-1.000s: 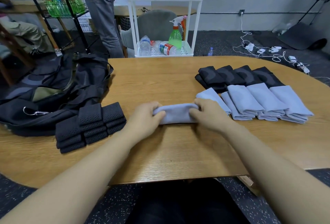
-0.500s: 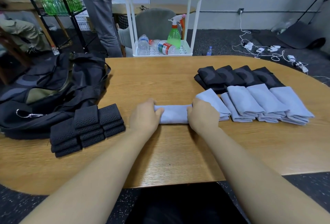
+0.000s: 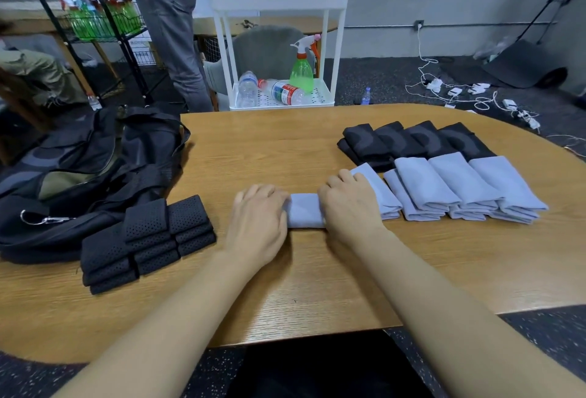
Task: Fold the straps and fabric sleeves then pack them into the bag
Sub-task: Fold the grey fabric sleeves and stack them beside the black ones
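Note:
A light grey fabric sleeve [image 3: 305, 211], folded into a short roll, lies in the middle of the wooden table [image 3: 285, 150]. My left hand [image 3: 258, 218] grips its left end and my right hand [image 3: 348, 207] grips its right end, fingers curled over the cloth. To the right lie several folded grey sleeves [image 3: 456, 188], and behind them several folded black sleeves [image 3: 409, 140]. Folded black perforated straps [image 3: 146, 239] are stacked at the left. The black bag [image 3: 82, 169] lies open beyond the straps at the table's left end.
A white trolley [image 3: 279, 48] with bottles and a green spray bottle [image 3: 301, 64] stands behind the table. A person in grey trousers [image 3: 172, 33] stands by a black rack [image 3: 95, 23]. Cables and chargers [image 3: 459, 93] lie on the floor at the right.
My hands have drawn closer together on the grey sleeve, so less of it shows between them. It now lies shorter and more compact.

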A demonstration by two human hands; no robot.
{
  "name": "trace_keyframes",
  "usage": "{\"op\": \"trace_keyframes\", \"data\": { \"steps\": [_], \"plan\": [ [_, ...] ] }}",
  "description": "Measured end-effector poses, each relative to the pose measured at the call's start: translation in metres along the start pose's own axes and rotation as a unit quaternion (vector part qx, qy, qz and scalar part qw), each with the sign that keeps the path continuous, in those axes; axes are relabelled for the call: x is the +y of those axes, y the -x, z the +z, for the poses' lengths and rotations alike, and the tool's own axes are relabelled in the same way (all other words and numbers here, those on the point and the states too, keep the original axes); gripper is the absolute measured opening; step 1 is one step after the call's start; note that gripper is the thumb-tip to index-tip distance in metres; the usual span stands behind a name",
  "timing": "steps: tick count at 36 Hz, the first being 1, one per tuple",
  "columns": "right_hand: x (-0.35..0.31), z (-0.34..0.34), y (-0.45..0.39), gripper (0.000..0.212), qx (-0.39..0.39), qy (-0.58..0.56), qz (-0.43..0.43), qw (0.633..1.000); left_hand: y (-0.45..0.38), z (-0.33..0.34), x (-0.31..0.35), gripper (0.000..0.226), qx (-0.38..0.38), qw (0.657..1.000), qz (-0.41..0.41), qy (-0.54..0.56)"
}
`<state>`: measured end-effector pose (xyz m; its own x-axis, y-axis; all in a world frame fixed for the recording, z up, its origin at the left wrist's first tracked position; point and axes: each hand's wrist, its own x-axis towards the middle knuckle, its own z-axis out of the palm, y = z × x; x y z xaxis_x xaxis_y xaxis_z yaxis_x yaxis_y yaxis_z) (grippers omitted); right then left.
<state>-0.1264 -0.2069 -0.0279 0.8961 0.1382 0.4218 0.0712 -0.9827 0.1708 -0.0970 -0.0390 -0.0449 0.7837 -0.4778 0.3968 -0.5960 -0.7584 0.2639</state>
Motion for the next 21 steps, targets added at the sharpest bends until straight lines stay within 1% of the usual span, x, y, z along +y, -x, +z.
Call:
{"op": "trace_keyframes", "data": {
  "steps": [1,2,3,4,5,6,7,8,10,12,15,18,20,21],
  "plan": [
    [-0.001,-0.001,0.0,0.019,0.023,-0.032,0.002,0.999,0.002,0.0,0.003,0.053,-0.004,1.0,0.008,0.02],
    [-0.003,-0.004,0.002,0.006,0.031,-0.069,-0.008,0.997,0.003,0.0,0.008,0.064,-0.031,0.999,0.007,0.028],
    [-0.005,-0.002,0.004,0.01,0.036,-0.102,-0.021,0.994,0.005,0.0,0.012,0.073,-0.071,0.997,-0.002,0.028],
    [-0.008,0.002,0.008,0.026,0.009,-0.131,-0.041,0.991,0.005,0.001,0.015,0.078,-0.116,0.993,-0.019,0.024],
    [-0.011,0.006,0.012,0.04,-0.044,-0.155,-0.046,0.986,0.005,0.003,0.017,0.076,-0.15,0.988,-0.038,0.022],
    [-0.012,0.009,0.018,0.055,-0.111,-0.156,-0.049,0.98,0.006,0.007,0.018,0.071,-0.182,0.982,-0.055,0.019],
    [-0.011,0.011,0.025,0.066,-0.174,-0.152,-0.047,0.972,0.008,0.009,0.018,0.066,-0.207,0.976,-0.065,0.015],
    [-0.01,0.012,0.032,0.069,-0.202,-0.153,-0.04,0.966,0.011,0.011,0.018,0.066,-0.222,0.972,-0.07,0.007],
    [-0.007,0.014,0.04,0.062,-0.218,-0.152,-0.013,0.964,0.016,0.014,0.016,0.073,-0.233,0.97,-0.067,-0.019],
    [-0.007,0.015,0.045,0.062,-0.208,-0.154,0.012,0.966,0.018,0.014,0.017,0.077,-0.229,0.97,-0.071,-0.029],
    [-0.012,0.013,0.046,0.06,-0.206,-0.155,0.028,0.966,0.019,0.014,0.02,0.063,-0.211,0.973,-0.09,-0.019],
    [-0.017,0.01,0.05,0.058,-0.206,-0.149,0.036,0.966,0.023,0.013,0.024,0.06,-0.198,0.975,-0.102,-0.008],
    [-0.02,0.007,0.055,0.057,-0.185,-0.167,0.041,0.968,0.025,0.012,0.023,0.056,-0.188,0.976,-0.106,-0.006],
    [-0.022,0.003,0.057,0.06,-0.173,-0.18,0.046,0.967,0.026,0.011,0.023,0.053,-0.18,0.978,-0.108,-0.002]
  ]
}}
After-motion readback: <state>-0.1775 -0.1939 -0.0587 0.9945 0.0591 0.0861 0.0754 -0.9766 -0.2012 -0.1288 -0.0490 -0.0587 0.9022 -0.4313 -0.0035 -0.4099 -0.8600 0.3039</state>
